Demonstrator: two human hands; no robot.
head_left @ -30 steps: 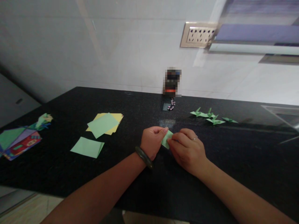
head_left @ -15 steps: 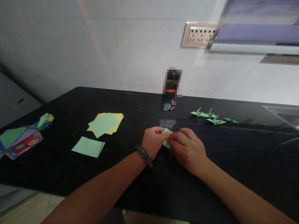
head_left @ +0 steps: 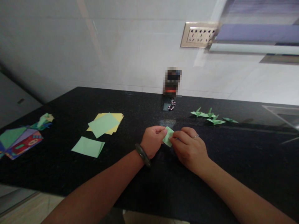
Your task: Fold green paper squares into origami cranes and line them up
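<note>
A small piece of folded green paper (head_left: 168,137) is held between my two hands above the dark countertop. My left hand (head_left: 153,140), with a dark bangle at the wrist, pinches its left side between thumb and fingers. My right hand (head_left: 188,146), with a ring on one finger, grips the paper's right edge; its fingertips partly cover it. To the left lies a green sheet with a fold (head_left: 88,147). Behind that sheet is a stack of yellow paper (head_left: 120,118) topped by a green square (head_left: 104,124).
Several green folded paper cranes (head_left: 216,120) stand at the back right. A pixelated object (head_left: 172,82) leans on the wall, a beaded strap (head_left: 172,105) before it. Colourful paper packs (head_left: 25,143) lie far left. A socket panel (head_left: 198,35) is on the wall.
The green paper between my hands now shows a broader, squarer face instead of a pointed top. My left thumb has shifted slightly left, and both hands still hold the paper.
</note>
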